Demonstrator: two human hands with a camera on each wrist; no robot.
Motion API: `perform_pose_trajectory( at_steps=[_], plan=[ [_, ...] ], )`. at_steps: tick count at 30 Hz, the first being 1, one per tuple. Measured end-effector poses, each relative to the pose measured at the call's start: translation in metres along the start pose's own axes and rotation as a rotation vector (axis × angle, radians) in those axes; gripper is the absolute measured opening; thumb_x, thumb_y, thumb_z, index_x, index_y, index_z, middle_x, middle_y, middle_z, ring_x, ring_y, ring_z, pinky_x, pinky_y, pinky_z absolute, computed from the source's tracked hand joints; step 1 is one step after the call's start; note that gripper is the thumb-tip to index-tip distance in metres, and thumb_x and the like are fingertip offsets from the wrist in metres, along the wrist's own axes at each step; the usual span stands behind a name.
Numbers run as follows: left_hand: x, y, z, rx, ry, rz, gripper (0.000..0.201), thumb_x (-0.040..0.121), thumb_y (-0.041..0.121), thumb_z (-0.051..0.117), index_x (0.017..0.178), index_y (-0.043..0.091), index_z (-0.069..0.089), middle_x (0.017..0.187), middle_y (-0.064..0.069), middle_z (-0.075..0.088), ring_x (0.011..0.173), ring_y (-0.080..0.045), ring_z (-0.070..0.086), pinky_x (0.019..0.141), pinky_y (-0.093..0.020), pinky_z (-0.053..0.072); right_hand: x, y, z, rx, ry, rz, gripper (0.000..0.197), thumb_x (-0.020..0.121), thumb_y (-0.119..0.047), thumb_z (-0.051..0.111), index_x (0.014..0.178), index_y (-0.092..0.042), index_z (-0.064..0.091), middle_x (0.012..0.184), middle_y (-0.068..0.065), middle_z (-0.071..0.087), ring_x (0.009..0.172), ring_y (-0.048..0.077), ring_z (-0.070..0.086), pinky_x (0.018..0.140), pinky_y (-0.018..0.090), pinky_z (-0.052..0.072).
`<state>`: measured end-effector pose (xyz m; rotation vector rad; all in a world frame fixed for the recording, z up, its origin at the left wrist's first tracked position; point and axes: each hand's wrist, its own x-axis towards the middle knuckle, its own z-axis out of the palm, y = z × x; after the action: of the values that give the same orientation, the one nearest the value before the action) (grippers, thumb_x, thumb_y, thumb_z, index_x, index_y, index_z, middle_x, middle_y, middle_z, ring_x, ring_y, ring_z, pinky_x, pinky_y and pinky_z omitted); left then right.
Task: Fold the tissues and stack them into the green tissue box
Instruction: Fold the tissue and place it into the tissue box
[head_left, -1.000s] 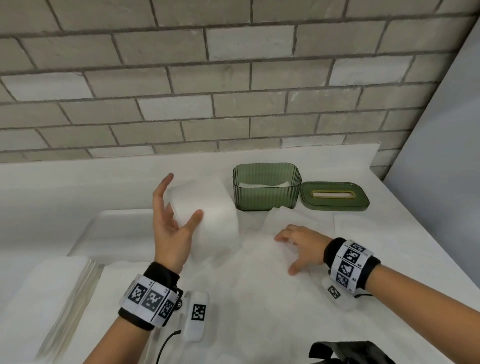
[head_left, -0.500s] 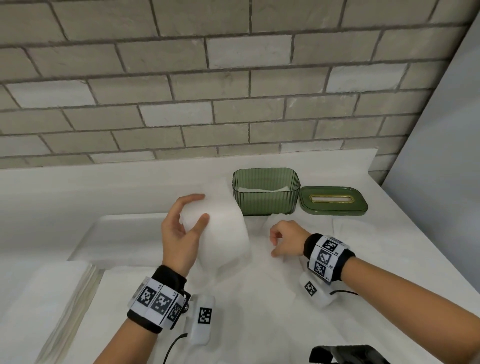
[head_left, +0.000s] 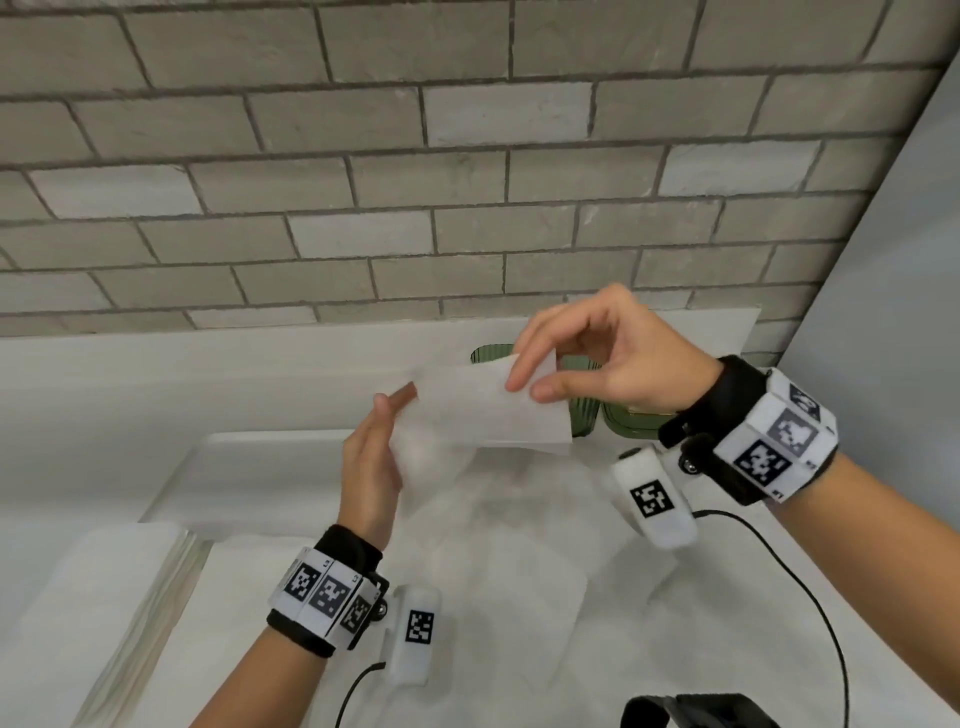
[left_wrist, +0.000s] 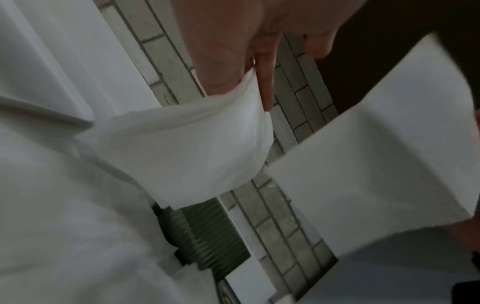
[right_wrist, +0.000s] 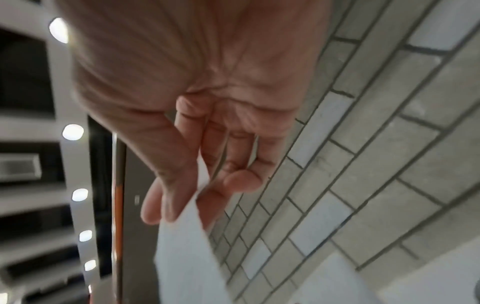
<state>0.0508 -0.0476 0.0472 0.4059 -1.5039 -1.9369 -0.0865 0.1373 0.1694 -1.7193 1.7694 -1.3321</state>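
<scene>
A white tissue (head_left: 478, 410) hangs in the air between both hands, in front of the green tissue box (head_left: 584, 415). My left hand (head_left: 395, 400) holds its left end, thumb in front and fingers behind. My right hand (head_left: 525, 388) pinches its upper right corner between thumb and forefinger. The tissue and my right hand hide most of the box; only bits of its ribbed wall show. The left wrist view has the tissue (left_wrist: 194, 154) bowed under the fingers (left_wrist: 265, 82), above the box (left_wrist: 207, 232). The right wrist view shows the pinch on the tissue (right_wrist: 187, 257).
The green lid (head_left: 631, 421) lies right of the box. A stack of flat tissues (head_left: 93, 613) sits at the lower left, beside a white tray (head_left: 249, 478). Loose tissues (head_left: 519, 545) cover the table below my hands. A brick wall stands behind; a black object (head_left: 691, 717) lies at the near edge.
My right hand has left the table and taken the tissue's right corner. Both hands have raised the tissue and spread it in front of the box.
</scene>
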Motion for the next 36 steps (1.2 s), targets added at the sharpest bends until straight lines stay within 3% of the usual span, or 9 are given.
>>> perform_pose_trajectory(
  at_steps=[4, 7, 9, 13, 16, 20, 25, 30, 36],
  plan=[
    [-0.002, 0.012, 0.016, -0.121, -0.132, -0.089, 0.085, 0.084, 0.074, 0.030, 0.129, 0.006, 0.055, 0.120, -0.010, 0.069, 0.113, -0.023, 0.065, 0.085, -0.028, 0.056, 0.009, 0.015, -0.006, 0.140, 0.059, 0.034, 0.020, 0.077, 0.005, 0.072, 0.096, -0.003, 0.073, 0.097, 0.002, 0.073, 0.077, 0.040, 0.062, 0.073, 0.035, 0.049],
    [-0.004, 0.016, 0.023, -0.202, -0.220, -0.081, 0.101, 0.069, 0.083, 0.050, 0.129, 0.001, 0.055, 0.118, -0.013, 0.069, 0.111, -0.025, 0.066, 0.079, -0.028, 0.056, 0.013, 0.035, -0.005, 0.126, 0.090, 0.096, 0.023, 0.077, 0.005, 0.073, 0.096, -0.008, 0.074, 0.099, 0.005, 0.074, 0.072, 0.036, 0.062, 0.073, 0.033, 0.051],
    [-0.007, 0.020, 0.027, -0.231, -0.274, -0.074, 0.089, 0.074, 0.072, 0.060, 0.127, 0.001, 0.057, 0.120, -0.017, 0.067, 0.112, -0.029, 0.065, 0.082, -0.032, 0.055, 0.014, 0.043, -0.004, 0.091, 0.090, 0.120, 0.023, 0.077, 0.000, 0.074, 0.095, -0.014, 0.076, 0.101, 0.013, 0.073, 0.067, 0.047, 0.055, 0.071, 0.044, 0.045],
    [-0.012, 0.020, 0.034, -0.091, -0.172, 0.006, 0.037, 0.084, 0.006, 0.069, 0.119, 0.000, 0.063, 0.113, -0.015, 0.071, 0.101, -0.027, 0.069, 0.082, -0.036, 0.054, 0.016, 0.046, -0.002, 0.001, 0.131, 0.153, 0.025, 0.078, 0.000, 0.074, 0.098, -0.015, 0.074, 0.103, 0.013, 0.072, 0.066, 0.034, 0.054, 0.067, 0.043, 0.047],
    [-0.012, 0.014, 0.037, -0.059, -0.114, 0.060, 0.054, 0.077, -0.014, 0.066, 0.128, 0.002, 0.055, 0.119, -0.013, 0.068, 0.107, -0.026, 0.067, 0.089, -0.043, 0.054, 0.012, 0.051, 0.006, -0.059, 0.230, 0.171, 0.050, 0.076, -0.017, 0.080, 0.122, -0.024, 0.062, 0.116, 0.000, 0.064, 0.084, 0.015, 0.059, 0.074, 0.034, 0.052],
    [-0.014, 0.000, 0.034, -0.226, -0.012, 0.083, 0.092, 0.078, -0.013, 0.066, 0.145, 0.039, 0.030, 0.128, -0.008, 0.064, 0.117, -0.025, 0.062, 0.091, -0.044, 0.054, -0.011, 0.076, 0.043, 0.077, 0.152, 0.378, 0.099, 0.055, -0.025, 0.092, 0.138, -0.026, 0.037, 0.127, -0.001, 0.058, 0.113, 0.014, 0.061, 0.093, 0.036, 0.053],
    [-0.008, -0.020, 0.014, -0.163, 0.174, -0.067, 0.069, 0.073, -0.011, 0.073, 0.133, 0.014, 0.050, 0.122, -0.009, 0.066, 0.107, -0.024, 0.067, 0.084, -0.039, 0.058, -0.039, 0.116, 0.062, 0.181, 0.328, 0.515, 0.040, 0.062, -0.007, 0.088, 0.097, 0.000, 0.070, 0.102, 0.015, 0.073, 0.099, 0.032, 0.068, 0.087, 0.053, 0.053],
    [-0.003, -0.033, -0.001, 0.206, -0.053, -0.171, 0.033, 0.066, -0.002, 0.083, 0.097, -0.005, 0.071, 0.096, -0.014, 0.075, 0.087, -0.023, 0.072, 0.077, -0.034, 0.059, -0.051, 0.131, 0.061, 0.422, 0.637, 0.516, 0.032, 0.067, 0.004, 0.081, 0.096, -0.006, 0.072, 0.097, 0.010, 0.075, 0.089, 0.021, 0.072, 0.080, 0.031, 0.058],
    [0.004, -0.061, 0.003, 0.276, -0.233, -0.344, 0.027, 0.070, -0.007, 0.078, 0.095, 0.004, 0.075, 0.093, -0.012, 0.076, 0.081, -0.022, 0.070, 0.077, -0.033, 0.057, -0.063, 0.161, 0.073, 0.396, 0.535, 0.797, 0.043, 0.056, 0.020, 0.071, 0.086, -0.010, 0.066, 0.082, 0.009, 0.066, 0.079, 0.026, 0.062, 0.066, 0.030, 0.052]
  ],
)
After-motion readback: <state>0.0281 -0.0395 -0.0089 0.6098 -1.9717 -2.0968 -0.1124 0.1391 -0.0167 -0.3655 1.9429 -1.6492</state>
